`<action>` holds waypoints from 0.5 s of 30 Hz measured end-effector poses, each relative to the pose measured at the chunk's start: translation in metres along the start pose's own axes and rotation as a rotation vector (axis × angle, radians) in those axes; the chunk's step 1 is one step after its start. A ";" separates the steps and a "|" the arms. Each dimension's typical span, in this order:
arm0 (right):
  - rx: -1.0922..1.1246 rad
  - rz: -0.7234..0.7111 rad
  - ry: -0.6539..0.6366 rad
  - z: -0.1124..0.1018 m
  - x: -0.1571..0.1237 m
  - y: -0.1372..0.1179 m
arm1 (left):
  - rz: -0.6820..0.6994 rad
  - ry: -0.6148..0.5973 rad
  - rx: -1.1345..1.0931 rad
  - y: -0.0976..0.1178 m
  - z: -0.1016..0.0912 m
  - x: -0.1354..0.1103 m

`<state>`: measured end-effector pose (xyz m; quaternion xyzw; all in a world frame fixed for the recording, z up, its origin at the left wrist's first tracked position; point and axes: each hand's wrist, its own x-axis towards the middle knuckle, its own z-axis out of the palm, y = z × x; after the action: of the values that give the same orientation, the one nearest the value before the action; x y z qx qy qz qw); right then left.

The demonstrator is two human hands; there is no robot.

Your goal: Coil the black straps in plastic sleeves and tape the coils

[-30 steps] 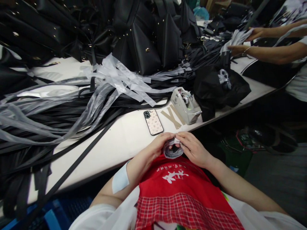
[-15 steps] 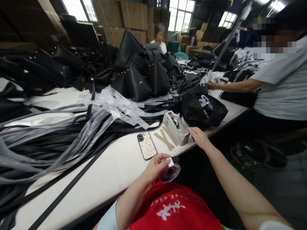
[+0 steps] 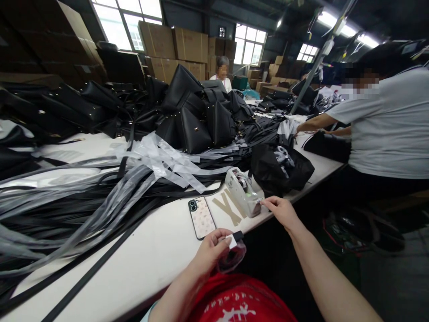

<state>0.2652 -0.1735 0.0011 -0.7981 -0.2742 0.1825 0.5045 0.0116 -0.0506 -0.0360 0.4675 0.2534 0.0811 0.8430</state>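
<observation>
My left hand (image 3: 212, 248) is closed round a coiled black strap in clear plastic wrap (image 3: 232, 256), held just off the white table's front edge (image 3: 150, 250). My right hand (image 3: 280, 210) reaches to the front end of a white tape dispenser (image 3: 243, 191), thumb and fingers pinched at its cutter on the tape end. A phone in a patterned case (image 3: 201, 217) lies face down between my two hands. Two beige tape strips (image 3: 228, 208) are stuck on the table beside the dispenser.
Long black straps in clear sleeves (image 3: 83, 197) sprawl over the left of the table. Black handbags (image 3: 197, 116) pile up behind them. A black bag (image 3: 279, 167) sits right of the dispenser. A person in a grey shirt (image 3: 385, 129) works at the right; another sits far back.
My hands parted from the coil at my lap. The right went out to the tape dispenser and now pinches at its cutter; the left kept the coil. My view rose to take in the room.
</observation>
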 end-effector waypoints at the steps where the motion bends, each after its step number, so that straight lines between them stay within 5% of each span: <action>1: -0.002 0.041 -0.020 0.000 -0.003 0.005 | 0.008 0.002 0.003 0.001 0.001 0.000; 6: 0.014 0.182 -0.058 0.007 -0.021 0.017 | 0.099 0.030 0.056 0.011 0.013 0.002; 15: 0.360 0.067 -0.289 0.043 -0.096 -0.047 | 0.404 0.208 0.394 0.022 0.038 0.007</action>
<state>0.1537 -0.1865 0.0263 -0.6693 -0.2802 0.3575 0.5879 0.0388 -0.0640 -0.0033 0.6523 0.2511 0.2441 0.6722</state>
